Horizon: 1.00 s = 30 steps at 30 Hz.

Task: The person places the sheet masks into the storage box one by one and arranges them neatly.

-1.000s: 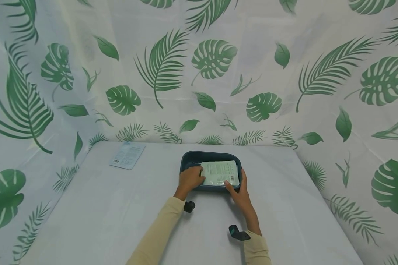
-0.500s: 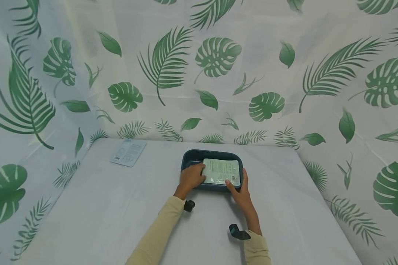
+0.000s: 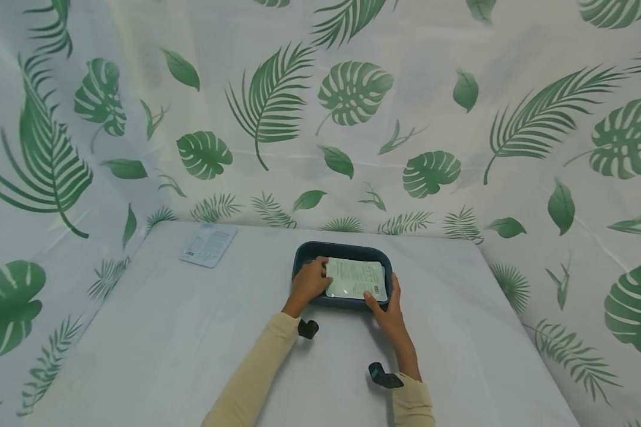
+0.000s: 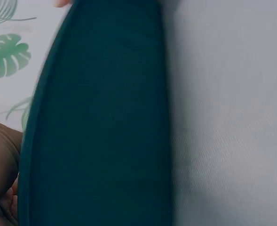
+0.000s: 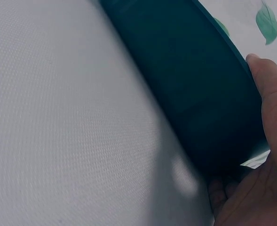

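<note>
A dark teal plastic tray [image 3: 342, 247] with rounded corners stands on the white-covered table. A flat pale green packet [image 3: 355, 277], printed with small text and a barcode, lies inside it toward the right. My left hand [image 3: 305, 284] reaches over the tray's front left wall, its curled fingers and thumb at the packet's left edge. My right hand [image 3: 390, 317] grips the tray's front right corner, thumb over the rim and fingers round the outer side. In the right wrist view the thumb [image 5: 267, 77] lies along the rim, while some fingers are hidden behind the wall.
A light blue flat packet [image 3: 208, 244] lies at the table's back left. White cloth with green leaf prints [image 3: 352, 196] hangs behind and at both sides of the table [image 3: 192, 332]. A small black device [image 3: 386, 376] sits at the right wrist.
The left hand's fingers have shifted slightly at the packet's left edge and look less tightly bunched. The right hand keeps its hold on the tray. The head view has shifted a little.
</note>
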Available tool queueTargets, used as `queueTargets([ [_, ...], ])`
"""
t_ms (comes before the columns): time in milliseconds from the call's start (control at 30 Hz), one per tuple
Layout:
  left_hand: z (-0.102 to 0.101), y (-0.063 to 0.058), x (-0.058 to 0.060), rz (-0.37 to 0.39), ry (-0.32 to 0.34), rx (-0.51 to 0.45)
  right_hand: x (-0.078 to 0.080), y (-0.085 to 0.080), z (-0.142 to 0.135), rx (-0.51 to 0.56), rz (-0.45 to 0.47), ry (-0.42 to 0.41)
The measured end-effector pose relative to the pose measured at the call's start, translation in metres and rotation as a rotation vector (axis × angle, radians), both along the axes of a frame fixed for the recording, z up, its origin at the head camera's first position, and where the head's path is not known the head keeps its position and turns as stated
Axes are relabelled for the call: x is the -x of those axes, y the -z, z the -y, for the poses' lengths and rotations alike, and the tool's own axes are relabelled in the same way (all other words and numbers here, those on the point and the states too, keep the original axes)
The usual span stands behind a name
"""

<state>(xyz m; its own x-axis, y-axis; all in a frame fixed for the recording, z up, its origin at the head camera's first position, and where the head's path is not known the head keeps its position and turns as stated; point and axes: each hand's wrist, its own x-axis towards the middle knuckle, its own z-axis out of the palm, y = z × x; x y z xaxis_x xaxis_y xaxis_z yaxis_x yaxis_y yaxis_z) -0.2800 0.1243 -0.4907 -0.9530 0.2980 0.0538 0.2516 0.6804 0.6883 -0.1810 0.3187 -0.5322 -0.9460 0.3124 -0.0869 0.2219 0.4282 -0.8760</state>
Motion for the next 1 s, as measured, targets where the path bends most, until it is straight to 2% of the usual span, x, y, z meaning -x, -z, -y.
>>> queueTargets([
  [133,-0.0007,0.0015,-0.0004,0.023,-0.018,0.038,-0.0010,0.0011,-0.0003,-0.003,-0.003,-0.009],
  [500,-0.0037,0.0018,-0.0021,-0.024,0.008,0.189,-0.0010,0.0017,-0.0009,0.000,-0.029,-0.014],
  [700,-0.0041,0.0040,-0.0055,-0.114,-0.007,0.181,-0.0006,0.0013,-0.0013,0.017,-0.049,-0.020],
  [1000,-0.0033,0.0053,-0.0075,-0.162,0.000,0.173,-0.0008,0.0019,-0.0010,0.015,-0.040,-0.016],
])
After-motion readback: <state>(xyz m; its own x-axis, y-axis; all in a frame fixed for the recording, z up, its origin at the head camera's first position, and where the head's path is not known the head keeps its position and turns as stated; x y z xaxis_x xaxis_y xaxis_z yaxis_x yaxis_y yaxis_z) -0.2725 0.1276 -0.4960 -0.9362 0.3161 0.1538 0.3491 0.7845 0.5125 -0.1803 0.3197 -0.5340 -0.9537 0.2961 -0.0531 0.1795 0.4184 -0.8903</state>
